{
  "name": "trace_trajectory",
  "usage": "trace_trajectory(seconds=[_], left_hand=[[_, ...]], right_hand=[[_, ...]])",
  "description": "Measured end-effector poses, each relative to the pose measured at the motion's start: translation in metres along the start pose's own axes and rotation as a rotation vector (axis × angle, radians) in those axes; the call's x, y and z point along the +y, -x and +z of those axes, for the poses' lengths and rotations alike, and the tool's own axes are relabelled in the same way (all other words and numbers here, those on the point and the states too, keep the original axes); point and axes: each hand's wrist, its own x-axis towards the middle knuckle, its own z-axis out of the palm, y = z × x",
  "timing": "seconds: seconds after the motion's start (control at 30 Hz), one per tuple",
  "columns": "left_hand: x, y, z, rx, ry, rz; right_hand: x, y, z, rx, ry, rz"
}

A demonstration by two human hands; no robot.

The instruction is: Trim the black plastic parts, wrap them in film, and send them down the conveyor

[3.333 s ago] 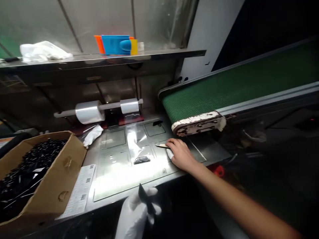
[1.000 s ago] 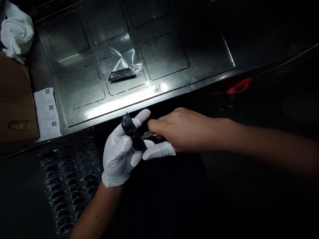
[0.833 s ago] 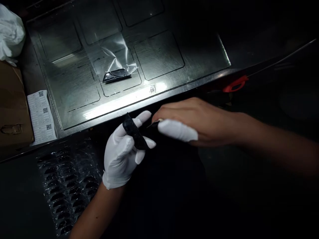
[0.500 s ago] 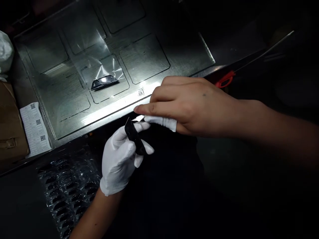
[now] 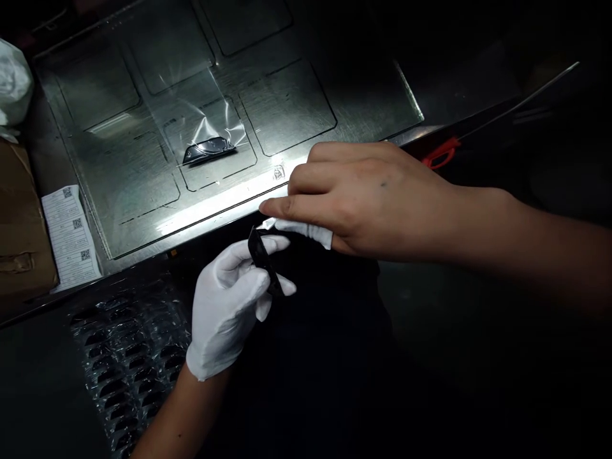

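Observation:
My left hand (image 5: 224, 306), in a white glove, pinches a small black plastic part (image 5: 262, 258) upright in front of the metal worktop's near edge. My bare right hand (image 5: 358, 194), one finger in a white cot, is closed on a small knife whose blade tip (image 5: 266, 224) touches the top of the black part. On the steel plate (image 5: 143, 178) lies a clear plastic bag (image 5: 201, 121) with another black part (image 5: 208, 148) inside it.
A cardboard box (image 5: 19, 242) and a label sheet with QR codes (image 5: 71, 236) sit at the left. Below the worktop, a pile of bagged black parts (image 5: 129, 363) lies at lower left. A white cloth (image 5: 12, 83) and a red handle (image 5: 440, 153) show at the edges.
The right hand picked the knife off the plate and brought it to the part in my left hand. In the last second it rose, turning knuckles up, blade tip on the part's top.

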Motion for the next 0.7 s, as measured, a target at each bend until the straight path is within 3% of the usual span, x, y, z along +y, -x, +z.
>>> trace_trajectory(seconds=[0.2, 0.37, 0.53, 0.7], left_hand=[[0.001, 0.0, -0.005, -0.011, 0.047, -0.04], [-0.005, -0.002, -0.012, -0.086, 0.106, 0.068], [-0.006, -0.002, -0.011, -0.022, 0.111, 0.125], [-0.003, 0.0, -0.007, 0.06, 0.052, 0.145]], right_hand=[[-0.001, -0.001, 0.005, 0.056, -0.128, 0.019], [0.0, 0.005, 0.006, 0.037, -0.008, -0.048], [-0.002, 0.009, 0.005, 0.007, 0.084, -0.157], [-0.011, 0.002, 0.004, -0.084, 0.108, -0.136]])
